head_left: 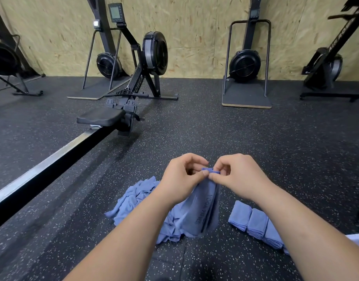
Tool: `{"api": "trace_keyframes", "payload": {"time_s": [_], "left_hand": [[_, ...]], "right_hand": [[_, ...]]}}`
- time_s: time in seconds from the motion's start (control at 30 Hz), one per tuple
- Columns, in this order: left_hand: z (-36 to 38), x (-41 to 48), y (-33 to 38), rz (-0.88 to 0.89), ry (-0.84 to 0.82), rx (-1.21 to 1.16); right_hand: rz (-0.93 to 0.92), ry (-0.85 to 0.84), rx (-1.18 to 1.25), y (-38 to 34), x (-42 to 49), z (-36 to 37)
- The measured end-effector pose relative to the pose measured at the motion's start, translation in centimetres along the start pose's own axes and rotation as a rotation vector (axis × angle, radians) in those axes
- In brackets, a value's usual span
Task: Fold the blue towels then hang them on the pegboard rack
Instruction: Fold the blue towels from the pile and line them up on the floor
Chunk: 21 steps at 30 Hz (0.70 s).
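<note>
Both the left hand (181, 177) and right hand (237, 175) pinch the top edge of a towel (201, 209) hanging above the pile (134, 199) at 6 o'clock, mid-fold; next, probably another fold, then onto the stack (253, 222) at 4 o'clock.

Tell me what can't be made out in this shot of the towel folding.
Head view only:
1. Pegboard rack: outside the frame.
2. Folded towels: row's near end hidden behind the right forearm, count uncertain.
3. Held towel: printed lettering too blurred to read.
4. Unfolded pile: partly behind the left forearm.
</note>
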<state>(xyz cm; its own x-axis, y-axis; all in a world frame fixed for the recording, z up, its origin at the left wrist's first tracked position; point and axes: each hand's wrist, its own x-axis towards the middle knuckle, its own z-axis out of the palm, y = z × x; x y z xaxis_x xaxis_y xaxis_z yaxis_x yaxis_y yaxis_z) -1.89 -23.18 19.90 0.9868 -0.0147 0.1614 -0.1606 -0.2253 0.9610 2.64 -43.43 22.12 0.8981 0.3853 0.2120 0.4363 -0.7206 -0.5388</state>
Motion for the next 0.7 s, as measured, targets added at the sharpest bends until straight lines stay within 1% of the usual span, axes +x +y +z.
{"api": "trace_keyframes", "payload": {"time_s": [0.17, 0.3, 0.37, 0.53, 0.7], "left_hand": [[-0.1, -0.1, -0.2, 0.101, 0.026, 0.273], [-0.7, 0.1, -0.1, 0.187, 0.118, 0.372], [-1.5, 0.5, -0.6, 0.199, 0.177, 0.412], [-3.8, 0.8, -1.0, 0.158, 0.381, 0.459], [-6.6, 0.8, -1.9, 0.054, 0.561, 0.480]], "right_hand": [[-0.027, -0.118, 0.024, 1.2, 0.2, 0.5], [-0.054, -0.214, 0.022, 2.0, 0.3, 0.4], [-0.048, -0.240, -0.003, 2.5, 0.4, 0.2], [0.025, -0.247, -0.172, 4.3, 0.1, -1.1], [0.196, -0.160, -0.290, 7.0, -0.3, -3.0]]}}
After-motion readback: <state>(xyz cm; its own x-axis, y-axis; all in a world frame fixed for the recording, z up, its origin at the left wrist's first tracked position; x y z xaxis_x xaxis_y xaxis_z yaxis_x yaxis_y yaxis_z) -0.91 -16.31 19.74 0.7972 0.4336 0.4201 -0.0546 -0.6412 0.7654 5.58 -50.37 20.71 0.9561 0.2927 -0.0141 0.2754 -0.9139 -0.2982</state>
